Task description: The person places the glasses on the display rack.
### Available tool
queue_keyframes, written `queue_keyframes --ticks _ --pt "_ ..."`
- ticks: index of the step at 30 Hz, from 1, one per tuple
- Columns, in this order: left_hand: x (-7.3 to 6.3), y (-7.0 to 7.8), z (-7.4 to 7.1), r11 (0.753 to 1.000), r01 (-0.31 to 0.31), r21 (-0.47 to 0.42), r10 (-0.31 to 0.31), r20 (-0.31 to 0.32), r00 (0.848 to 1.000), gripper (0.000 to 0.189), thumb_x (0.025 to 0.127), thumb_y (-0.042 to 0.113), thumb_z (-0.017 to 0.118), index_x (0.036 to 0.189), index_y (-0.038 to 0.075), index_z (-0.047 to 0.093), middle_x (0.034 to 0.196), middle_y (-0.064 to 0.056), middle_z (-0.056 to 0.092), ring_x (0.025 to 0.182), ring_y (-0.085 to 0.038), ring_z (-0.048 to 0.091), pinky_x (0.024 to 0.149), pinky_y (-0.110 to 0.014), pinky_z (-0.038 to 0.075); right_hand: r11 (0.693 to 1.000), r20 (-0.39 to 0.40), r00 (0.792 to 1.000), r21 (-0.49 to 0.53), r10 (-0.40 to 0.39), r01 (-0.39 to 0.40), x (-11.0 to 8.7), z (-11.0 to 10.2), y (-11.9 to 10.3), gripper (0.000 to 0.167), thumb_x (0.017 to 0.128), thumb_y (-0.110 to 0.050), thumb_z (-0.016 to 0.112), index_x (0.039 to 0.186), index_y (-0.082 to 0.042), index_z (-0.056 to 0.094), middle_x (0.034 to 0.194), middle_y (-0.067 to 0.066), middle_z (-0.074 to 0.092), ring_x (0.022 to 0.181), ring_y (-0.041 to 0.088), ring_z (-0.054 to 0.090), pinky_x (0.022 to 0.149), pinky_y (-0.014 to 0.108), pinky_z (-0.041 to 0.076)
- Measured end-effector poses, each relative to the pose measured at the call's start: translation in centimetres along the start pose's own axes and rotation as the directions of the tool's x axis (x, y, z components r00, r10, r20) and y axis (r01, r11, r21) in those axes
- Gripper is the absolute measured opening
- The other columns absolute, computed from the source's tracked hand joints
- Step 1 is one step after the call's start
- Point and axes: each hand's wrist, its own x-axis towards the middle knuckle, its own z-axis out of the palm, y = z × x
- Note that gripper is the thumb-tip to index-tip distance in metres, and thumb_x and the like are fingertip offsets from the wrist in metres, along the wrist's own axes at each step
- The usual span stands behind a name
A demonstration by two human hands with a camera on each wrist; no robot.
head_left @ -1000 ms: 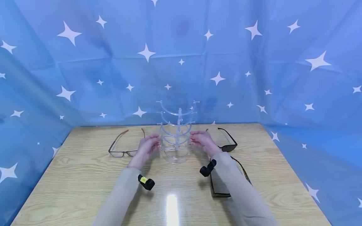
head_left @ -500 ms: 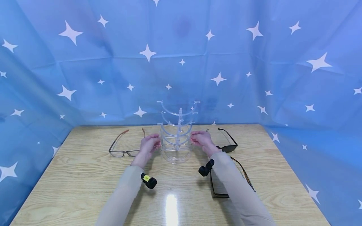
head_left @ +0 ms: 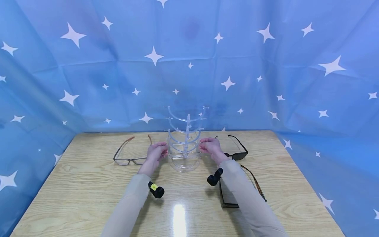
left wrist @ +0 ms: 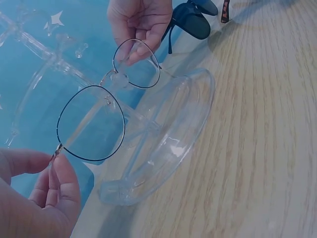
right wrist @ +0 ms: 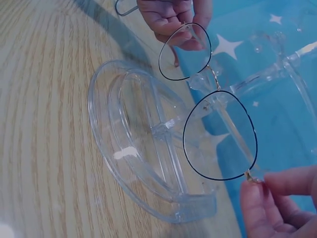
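Two hands [head_left: 154,154] [head_left: 211,148], four glasses [right wrist: 220,136] [head_left: 122,162] [head_left: 238,155] [head_left: 230,205], one stand [right wrist: 128,152]

Round, thin dark-rimmed glasses [right wrist: 215,81], gold at the bridge, held level at the near side of the upright clear stand [head_left: 186,141]

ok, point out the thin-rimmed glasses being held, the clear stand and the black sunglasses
Thin-rimmed glasses [right wrist: 215,78]: right wrist view, on the bridge between the lenses.
Clear stand [head_left: 187,135]: head view, on the central upright post.
Black sunglasses [head_left: 239,156]: head view, on the dark lens.
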Motion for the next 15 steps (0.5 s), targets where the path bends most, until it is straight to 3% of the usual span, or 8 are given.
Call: queue_keyframes --ticks 3,7,15 --pt "-0.32 0.26 0.2 0.999 0.039 0.034 -0.038 -0.031 0.999 0.026 0.085 -0.005 0.058 0.111 -0.007 0.058 0.083 -0.009 0.061 0.06 -0.008 0.055 0.053 -0.014 0.048 1.0 -0.009 1.0 -0.031 -0.002 0.001 -0.08 -0.02 0.1 0.02 0.087 0.008 0.056 0.107 0.007 0.058 0.086 0.012 0.062 0.071 0.017 0.063 0.058 0.02 0.054" --pt "-0.53 0.58 0.31 0.997 0.07 0.039 -0.069 -0.028 0.997 0.032 0.087 -0.005 0.056 0.118 -0.01 0.053 0.083 -0.008 0.061 0.061 -0.008 0.055 0.053 -0.014 0.048 0.998 -0.018 1.0 -0.066 -0.015 0.014 -0.21 -0.02 0.23 0.019 0.087 0.008 0.056 0.106 0.006 0.059 0.088 0.012 0.061 0.074 0.018 0.063 0.064 0.023 0.055" --pt "-0.53 0.68 0.25 0.997 0.067 0.035 -0.066 -0.022 0.998 0.032 0.087 -0.005 0.056 0.119 -0.01 0.054 0.085 -0.01 0.061 0.061 -0.007 0.055 0.055 -0.014 0.049 0.993 -0.045 0.997 -0.107 -0.055 0.05 -0.57 0.18 0.07 0.018 0.087 0.005 0.056 0.105 0.006 0.059 0.09 0.011 0.06 0.077 0.019 0.061 0.081 0.038 0.054"
